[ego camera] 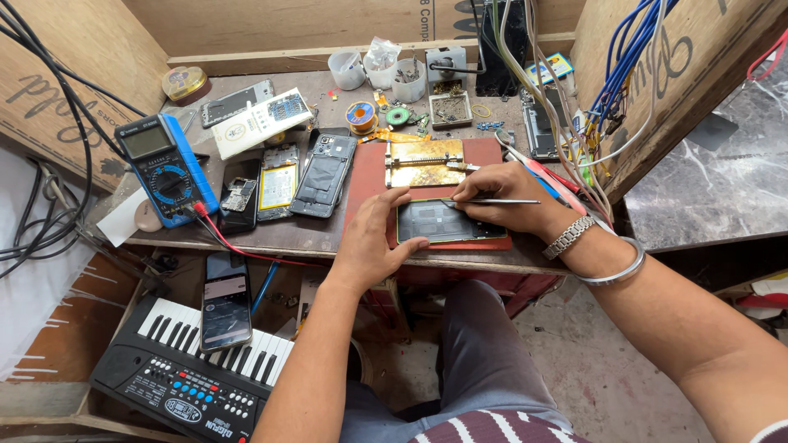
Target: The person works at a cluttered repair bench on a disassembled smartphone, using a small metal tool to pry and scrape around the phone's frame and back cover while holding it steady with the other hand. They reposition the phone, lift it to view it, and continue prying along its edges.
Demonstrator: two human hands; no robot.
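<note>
Opened phone (447,221) on red mat (365,176) at desk's front edge, braced at its left end by left hand (373,238); tweezers (492,201) pinched in right hand (505,193) above it

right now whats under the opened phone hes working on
The opened phone lies on a red mat on the wooden bench. The left hand steadies it, and the right hand holds tweezers. The mat directly beneath is covered.

Two hands (373,242) (501,193), one multimeter (164,168), one keyboard (189,369), three white cups (346,70) (382,74) (409,80) and one solder spool (359,115) are counted
</note>
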